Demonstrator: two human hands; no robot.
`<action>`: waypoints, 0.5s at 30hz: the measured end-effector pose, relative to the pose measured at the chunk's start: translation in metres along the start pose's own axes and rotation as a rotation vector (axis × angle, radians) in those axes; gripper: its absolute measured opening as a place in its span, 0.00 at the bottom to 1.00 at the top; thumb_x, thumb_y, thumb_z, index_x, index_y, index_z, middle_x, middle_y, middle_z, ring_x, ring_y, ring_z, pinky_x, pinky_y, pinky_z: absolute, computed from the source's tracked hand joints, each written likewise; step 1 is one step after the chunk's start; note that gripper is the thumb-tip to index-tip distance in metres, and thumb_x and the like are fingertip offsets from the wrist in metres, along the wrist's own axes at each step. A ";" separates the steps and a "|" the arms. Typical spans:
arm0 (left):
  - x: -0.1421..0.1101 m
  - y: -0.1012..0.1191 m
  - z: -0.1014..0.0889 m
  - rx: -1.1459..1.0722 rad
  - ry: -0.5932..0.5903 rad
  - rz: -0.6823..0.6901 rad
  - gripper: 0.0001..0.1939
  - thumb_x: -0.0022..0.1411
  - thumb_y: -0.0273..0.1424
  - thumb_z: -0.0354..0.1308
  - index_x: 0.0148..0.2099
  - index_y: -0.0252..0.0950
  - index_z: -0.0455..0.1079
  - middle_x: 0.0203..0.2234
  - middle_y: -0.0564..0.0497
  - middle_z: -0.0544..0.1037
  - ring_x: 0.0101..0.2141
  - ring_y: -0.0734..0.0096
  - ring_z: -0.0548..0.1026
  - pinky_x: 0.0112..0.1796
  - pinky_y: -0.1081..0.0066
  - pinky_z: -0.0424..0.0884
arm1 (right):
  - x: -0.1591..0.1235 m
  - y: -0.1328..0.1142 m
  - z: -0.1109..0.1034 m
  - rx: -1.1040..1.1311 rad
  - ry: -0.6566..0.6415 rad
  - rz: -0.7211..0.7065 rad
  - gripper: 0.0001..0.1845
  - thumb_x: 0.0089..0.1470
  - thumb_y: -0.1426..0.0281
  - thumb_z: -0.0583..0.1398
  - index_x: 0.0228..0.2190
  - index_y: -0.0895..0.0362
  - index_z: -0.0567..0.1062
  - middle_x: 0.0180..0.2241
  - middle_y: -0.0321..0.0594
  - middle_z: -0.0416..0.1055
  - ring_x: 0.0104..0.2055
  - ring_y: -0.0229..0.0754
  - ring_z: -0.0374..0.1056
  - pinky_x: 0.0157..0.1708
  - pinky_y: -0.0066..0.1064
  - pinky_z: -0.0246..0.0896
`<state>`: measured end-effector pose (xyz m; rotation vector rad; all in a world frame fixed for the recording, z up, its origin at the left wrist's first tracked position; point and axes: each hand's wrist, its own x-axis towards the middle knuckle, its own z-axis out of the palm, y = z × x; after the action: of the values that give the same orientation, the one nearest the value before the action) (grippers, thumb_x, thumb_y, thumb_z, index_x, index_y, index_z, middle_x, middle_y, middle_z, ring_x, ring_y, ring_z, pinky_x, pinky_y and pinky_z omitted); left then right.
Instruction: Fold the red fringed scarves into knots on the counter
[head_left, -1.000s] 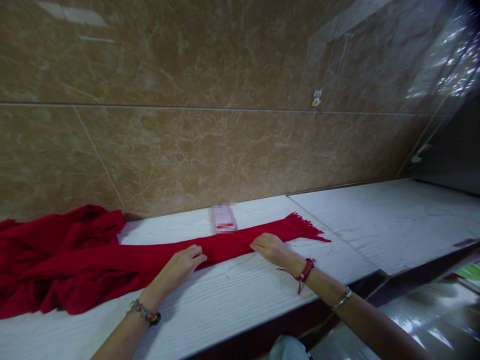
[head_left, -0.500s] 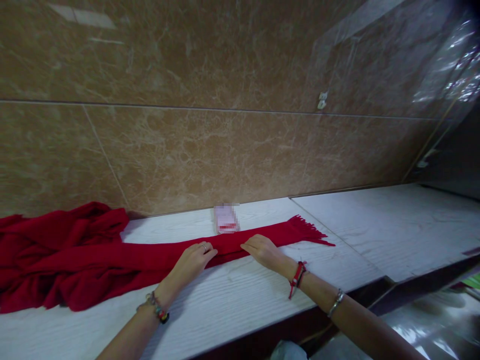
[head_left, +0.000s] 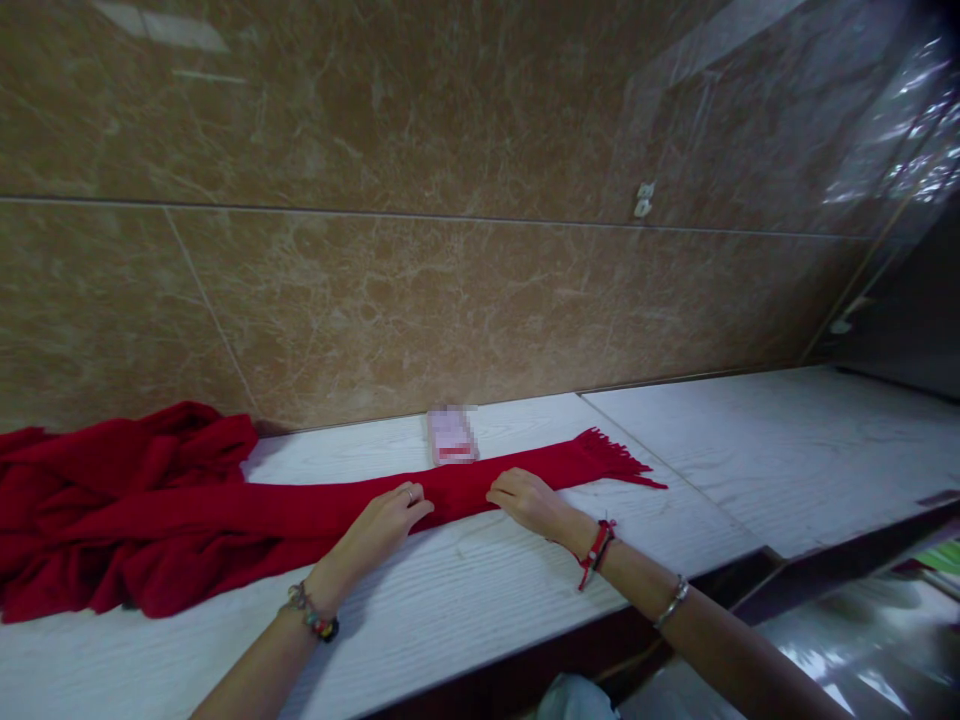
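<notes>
Red scarf (head_left: 300,512) lies lengthwise along the white counter (head_left: 442,600), its left part heaped in loose folds, its middle drawn out into a long, narrow strip that ends at the right in a fringe (head_left: 619,462). Both hands are at this strip, over its near edge, with a short stretch of smooth cloth between them. The left hand (head_left: 379,525) has its fingers bent and close together, and the right hand (head_left: 529,500) has its fingertips bunched on the cloth — but whether either thumb is clamped on the fabric from beneath, I cannot tell.

The step in hand looks like straightening or folding the strip, with the near edge getting the attention. By my reading, the next move calls for a light, even hold at both points, so that the layers stay lined up and the strip does not twist; the heap on the left could well drag on the cloth if it is pulled hard.

A pale pink, phone-like item (head_left: 448,435), partly blurred, sits at the strip's far edge, touching or just beside it — too close to call. Behind it rises the brown tiled wall (head_left: 420,310).
</notes>
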<state>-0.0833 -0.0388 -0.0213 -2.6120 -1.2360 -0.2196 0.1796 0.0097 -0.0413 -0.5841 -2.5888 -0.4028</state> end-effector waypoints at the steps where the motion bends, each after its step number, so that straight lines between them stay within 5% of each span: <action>1: -0.002 -0.001 -0.001 -0.022 -0.003 -0.004 0.13 0.60 0.22 0.45 0.43 0.37 0.68 0.34 0.49 0.69 0.34 0.70 0.67 0.34 0.72 0.67 | -0.001 0.000 -0.001 0.005 -0.008 0.001 0.09 0.55 0.74 0.52 0.32 0.59 0.73 0.30 0.40 0.69 0.33 0.39 0.62 0.35 0.31 0.58; 10: -0.013 -0.003 -0.013 -0.159 0.001 0.014 0.14 0.61 0.23 0.43 0.43 0.37 0.69 0.35 0.49 0.70 0.34 0.73 0.68 0.35 0.74 0.67 | -0.006 -0.002 -0.013 0.007 0.035 -0.020 0.10 0.56 0.76 0.52 0.33 0.60 0.73 0.32 0.42 0.71 0.33 0.38 0.64 0.35 0.31 0.60; 15: -0.012 0.002 -0.015 -0.146 -0.039 -0.020 0.17 0.61 0.26 0.43 0.51 0.39 0.64 0.34 0.48 0.70 0.33 0.72 0.68 0.35 0.72 0.68 | -0.005 -0.003 -0.013 0.023 -0.018 -0.023 0.08 0.54 0.76 0.53 0.32 0.60 0.73 0.30 0.41 0.71 0.34 0.39 0.64 0.35 0.30 0.60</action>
<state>-0.0897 -0.0536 -0.0098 -2.7404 -1.3061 -0.2741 0.1873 0.0002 -0.0331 -0.5535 -2.6158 -0.3761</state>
